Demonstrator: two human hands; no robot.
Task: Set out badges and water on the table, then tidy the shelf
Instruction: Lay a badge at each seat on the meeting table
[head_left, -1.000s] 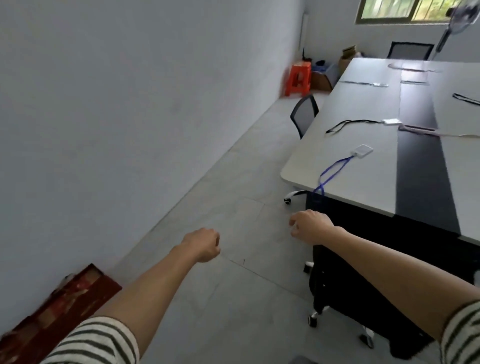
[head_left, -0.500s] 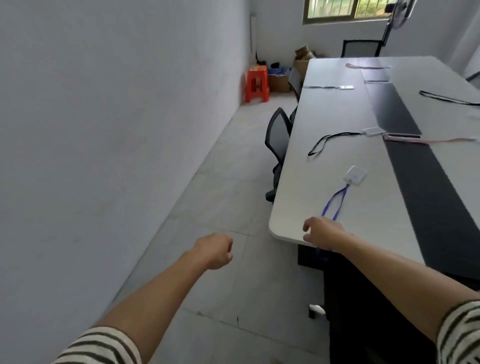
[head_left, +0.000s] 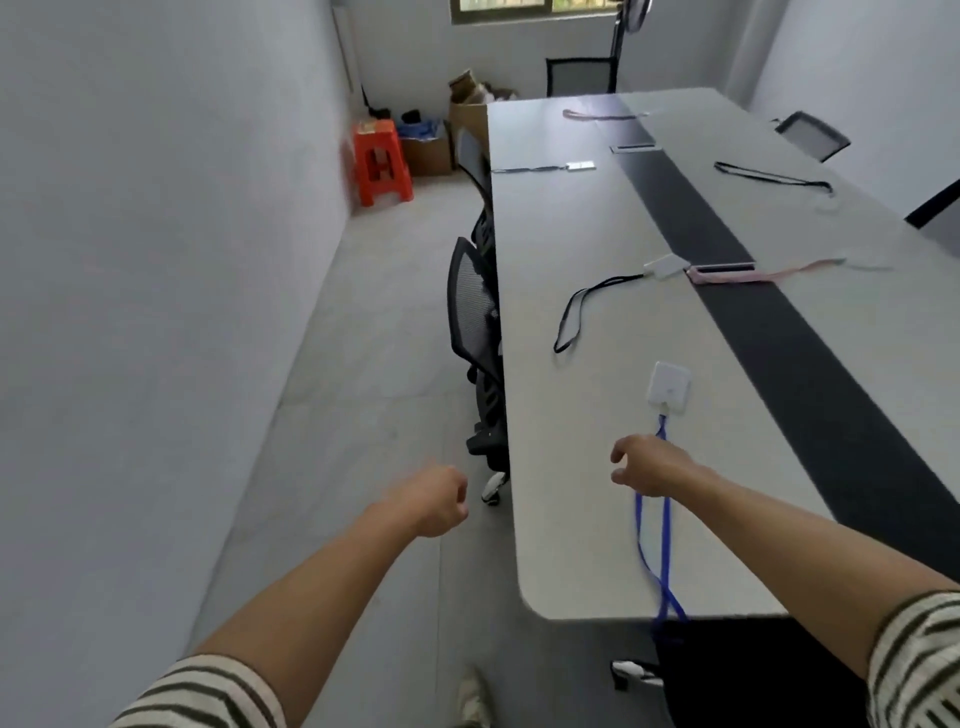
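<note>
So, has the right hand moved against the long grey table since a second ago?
Yes. The right hand went from beyond the grey table's near end to above its top, over the blue lanyard.

Lanyard (head_left: 666, 540) blue — stool (head_left: 382, 161) orange-red; table (head_left: 571, 260) grey, centre stripe (head_left: 779, 332) black; sleeves (head_left: 208, 691) striped.
</note>
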